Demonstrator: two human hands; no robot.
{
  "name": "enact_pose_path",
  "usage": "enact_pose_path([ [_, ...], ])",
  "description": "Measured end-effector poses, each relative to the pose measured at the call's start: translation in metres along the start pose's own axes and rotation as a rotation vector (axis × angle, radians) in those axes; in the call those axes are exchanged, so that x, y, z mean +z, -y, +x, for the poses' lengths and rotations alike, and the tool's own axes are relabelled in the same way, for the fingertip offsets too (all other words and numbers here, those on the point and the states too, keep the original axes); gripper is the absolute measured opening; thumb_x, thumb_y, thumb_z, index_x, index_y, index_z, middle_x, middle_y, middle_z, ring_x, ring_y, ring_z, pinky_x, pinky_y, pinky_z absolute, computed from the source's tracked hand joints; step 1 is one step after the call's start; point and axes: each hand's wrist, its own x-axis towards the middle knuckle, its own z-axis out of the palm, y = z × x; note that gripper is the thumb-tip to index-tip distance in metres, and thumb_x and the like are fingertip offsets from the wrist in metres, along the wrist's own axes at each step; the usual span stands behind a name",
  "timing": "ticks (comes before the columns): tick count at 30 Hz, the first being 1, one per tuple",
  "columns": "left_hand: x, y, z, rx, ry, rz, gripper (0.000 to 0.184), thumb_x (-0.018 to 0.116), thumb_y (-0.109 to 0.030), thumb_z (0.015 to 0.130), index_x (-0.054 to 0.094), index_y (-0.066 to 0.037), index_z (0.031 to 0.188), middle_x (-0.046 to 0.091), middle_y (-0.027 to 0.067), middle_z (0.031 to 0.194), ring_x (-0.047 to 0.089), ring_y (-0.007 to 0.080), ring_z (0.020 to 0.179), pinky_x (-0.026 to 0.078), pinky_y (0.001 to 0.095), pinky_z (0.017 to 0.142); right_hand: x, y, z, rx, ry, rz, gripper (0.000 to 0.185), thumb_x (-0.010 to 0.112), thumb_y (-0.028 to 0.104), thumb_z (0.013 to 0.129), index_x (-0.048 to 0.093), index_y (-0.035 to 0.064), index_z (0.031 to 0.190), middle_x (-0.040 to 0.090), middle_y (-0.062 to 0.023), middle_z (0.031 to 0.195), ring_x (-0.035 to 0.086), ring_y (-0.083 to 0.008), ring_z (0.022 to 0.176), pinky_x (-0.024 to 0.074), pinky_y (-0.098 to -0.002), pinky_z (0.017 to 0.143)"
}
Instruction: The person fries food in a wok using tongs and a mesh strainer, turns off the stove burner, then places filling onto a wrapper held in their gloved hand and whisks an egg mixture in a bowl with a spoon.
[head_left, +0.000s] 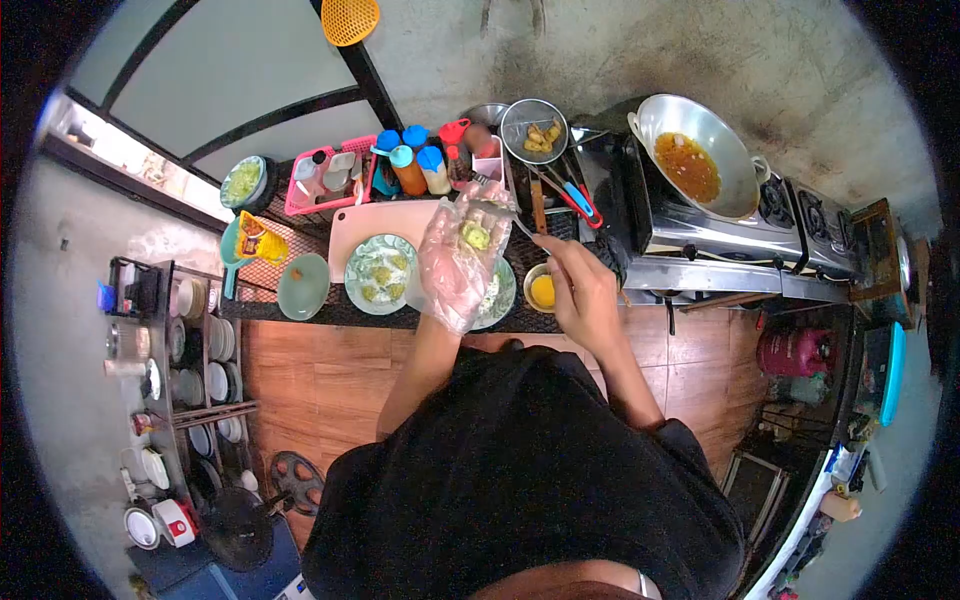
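My left hand (455, 262), in a clear plastic glove, is palm up over the counter. On its palm rests a small yellow-green lump of soft food (475, 235). My right hand (583, 290) grips the handle of a thin metal utensil (522, 229); its head reaches over my left fingers, and I cannot tell whether it is a fork or a spoon. Left of the glove, a patterned plate (356, 297) carries several similar lumps. A second plate (507, 302) is partly hidden beneath my left hand. Near my right hand stands a small bowl with yellow liquid (542, 292).
A pink cutting board (345, 225), green bowl (303, 286) and pink basket (300, 200) are at the left. A strainer with fried pieces (540, 137) sits at the back, near red-and-blue-handled tongs (582, 200). On the stove at right is a wok with oil (735, 195).
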Motion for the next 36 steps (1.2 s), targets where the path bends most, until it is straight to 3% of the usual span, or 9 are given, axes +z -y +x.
enact_pose_path([
  [5,0.008,-0.002,-0.003,-0.089,-0.046,0.187,0.052,0.038,-0.033,0.103,0.043,0.007,0.135,0.047,0.0257,0.140,0.044,0.0381,0.132,0.035,0.0472,0.113,-0.016,-0.003,0.006,-0.003,0.126,0.044,0.025,0.052,-0.002,0.091,0.063,0.0002,0.114,0.065,-0.0190,0.098,0.066,-0.0339,0.086,0.0505,-0.0356,0.076],
  [8,0.006,-0.002,-0.003,-0.074,-0.072,0.151,0.055,0.034,-0.034,0.104,0.038,0.009,0.139,0.041,0.0294,0.143,0.041,0.0395,0.134,0.033,0.0472,0.114,-0.017,-0.003,0.005,0.037,0.133,0.109,0.024,0.051,-0.001,0.092,0.063,-0.0003,0.113,0.066,-0.0190,0.100,0.066,-0.0340,0.090,0.0506,-0.0352,0.079],
  [16,0.008,-0.005,-0.001,-0.088,-0.127,0.225,0.056,0.035,-0.034,0.104,0.038,0.010,0.138,0.042,0.0311,0.141,0.043,0.0407,0.132,0.034,0.0473,0.113,-0.014,-0.003,0.005,0.080,0.077,0.176,0.024,0.050,0.000,0.093,0.063,-0.0009,0.113,0.066,-0.0196,0.100,0.066,-0.0337,0.092,0.0503,-0.0353,0.080],
  [18,0.002,-0.005,0.002,-0.092,-0.100,0.286,0.056,0.035,-0.034,0.103,0.038,0.011,0.137,0.043,0.0312,0.141,0.043,0.0409,0.132,0.034,0.0476,0.114,-0.017,-0.004,0.005,0.082,0.234,0.095,0.023,0.050,0.000,0.093,0.063,-0.0019,0.113,0.067,-0.0196,0.101,0.067,-0.0322,0.092,0.0502,-0.0351,0.081],
  [23,-0.007,-0.009,0.004,-0.120,-0.081,0.183,0.055,0.035,-0.033,0.104,0.039,0.012,0.136,0.044,0.0328,0.139,0.043,0.0419,0.131,0.033,0.0480,0.114,-0.014,-0.003,0.002,0.068,0.118,0.202,0.024,0.049,0.002,0.094,0.062,-0.0022,0.113,0.067,-0.0200,0.102,0.068,-0.0284,0.091,0.0501,-0.0343,0.080],
  [26,-0.004,-0.005,0.005,-0.085,-0.119,0.189,0.054,0.035,-0.033,0.103,0.041,0.012,0.134,0.045,0.0320,0.138,0.043,0.0412,0.132,0.032,0.0478,0.115,-0.010,-0.005,0.000,0.134,0.148,0.270,0.022,0.050,0.005,0.095,0.064,0.0006,0.112,0.068,-0.0192,0.095,0.068,-0.0301,0.080,0.0513,-0.0360,0.071],
  [28,-0.004,-0.004,0.006,-0.071,-0.115,0.256,0.054,0.037,-0.033,0.103,0.043,0.011,0.132,0.045,0.0316,0.139,0.043,0.0396,0.132,0.033,0.0473,0.114,-0.007,-0.007,0.000,0.183,0.134,0.244,0.024,0.050,0.005,0.095,0.064,0.0003,0.114,0.068,-0.0175,0.087,0.066,-0.0221,0.071,0.0495,-0.0323,0.067],
  [31,-0.008,-0.007,0.007,-0.145,-0.139,0.144,0.053,0.038,-0.033,0.103,0.044,0.011,0.131,0.046,0.0315,0.137,0.046,0.0380,0.129,0.036,0.0469,0.112,-0.008,-0.012,0.000,0.349,0.157,0.352,0.025,0.048,0.005,0.097,0.063,-0.0042,0.115,0.069,-0.0100,0.091,0.061,-0.0133,0.079,0.0484,-0.0286,0.073],
  [36,-0.006,-0.001,0.007,-0.138,-0.139,0.205,0.051,0.040,-0.033,0.102,0.048,0.010,0.127,0.051,0.0301,0.132,0.052,0.0375,0.123,0.041,0.0463,0.108,-0.006,-0.015,0.005,0.289,0.158,0.326,0.025,0.048,0.005,0.097,0.064,-0.0036,0.115,0.064,-0.0033,0.082,0.054,-0.0076,0.074,0.0446,-0.0254,0.066],
])
